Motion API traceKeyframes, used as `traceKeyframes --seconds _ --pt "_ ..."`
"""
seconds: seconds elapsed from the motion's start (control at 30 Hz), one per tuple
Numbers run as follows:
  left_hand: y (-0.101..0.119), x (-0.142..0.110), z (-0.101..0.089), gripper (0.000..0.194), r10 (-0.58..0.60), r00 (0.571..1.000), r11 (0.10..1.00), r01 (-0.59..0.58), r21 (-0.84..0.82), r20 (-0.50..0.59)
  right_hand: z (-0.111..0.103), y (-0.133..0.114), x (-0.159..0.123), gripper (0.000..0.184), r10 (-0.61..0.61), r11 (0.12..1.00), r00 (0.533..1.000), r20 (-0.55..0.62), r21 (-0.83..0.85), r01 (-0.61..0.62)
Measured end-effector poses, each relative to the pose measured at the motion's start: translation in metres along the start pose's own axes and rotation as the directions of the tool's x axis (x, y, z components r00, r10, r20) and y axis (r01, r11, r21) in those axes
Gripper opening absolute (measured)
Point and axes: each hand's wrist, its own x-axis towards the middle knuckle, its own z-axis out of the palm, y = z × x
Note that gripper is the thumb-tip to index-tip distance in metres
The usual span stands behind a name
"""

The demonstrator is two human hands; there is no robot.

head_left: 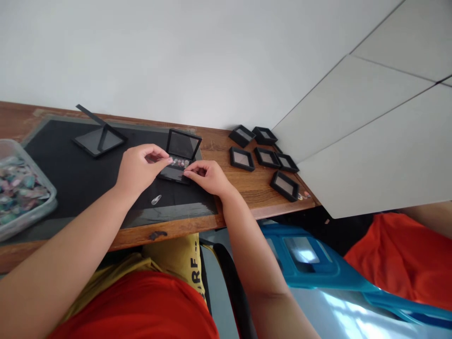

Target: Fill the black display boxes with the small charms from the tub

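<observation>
Red garment [141, 306], one, nearest, spread across the lower edge; yellow printed cloth [173, 254] seen beyond it.

Black hinged case [173, 174], one, placed on the dark mat [141, 132] between both hands and stood open. Its long axis is laid from left to right, dipping slightly toward the right; the windowed lid [183, 144] is raised on the far side, so that the opening is turned toward the wearer. A row of small decorated pieces [181, 163] is set along the hinge side, parallel to that axis.

Left hand [137, 165]: thumb and forefinger drawn close together at the row's left end; whether a piece is held cannot be told. Right hand [208, 176]: thumb and forefinger nearly closed at the case's right side; whether the edge is gripped cannot be told.

Step in hand, as judged: pieces being placed or straightened within the case. A fine pinch and a steadied base would be called for next.

Clear slender piece [156, 199], one, lying loose before the case, its length slanted from near left to far right.

Clear plastic tub [52, 193], filled with multicoloured bits [21, 186], at left. Second open case [99, 140], behind it. Black windowed boxes [242, 158], six discerned, grouped at right on bare wood.
</observation>
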Motion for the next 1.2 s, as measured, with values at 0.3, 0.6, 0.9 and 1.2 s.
traceKeyframes --seconds 0.3,0.6,0.9,1.2 --pt "-0.004 -0.001 0.001 0.01 0.018 1.0 0.995 -0.019 0.098 0.01 -0.005 -0.004 -0.003 0.02 -0.03 1.0 0.998 0.06 -0.001 0.03" --pt "-0.005 -0.002 0.0 0.016 0.016 1.0 0.99 -0.019 0.141 0.02 -0.008 -0.006 -0.004 0.012 -0.055 0.998 0.989 0.135 -0.028 0.06" --pt "-0.004 -0.005 0.002 0.004 0.072 0.997 0.986 -0.075 0.152 0.025 -0.002 0.0 -0.001 0.015 -0.037 0.998 0.999 0.016 -0.055 0.038" --pt "0.003 -0.008 0.003 0.016 0.097 0.995 0.961 -0.096 0.261 0.009 0.005 -0.01 -0.007 0.037 -0.141 0.987 0.99 0.024 -0.075 0.142"
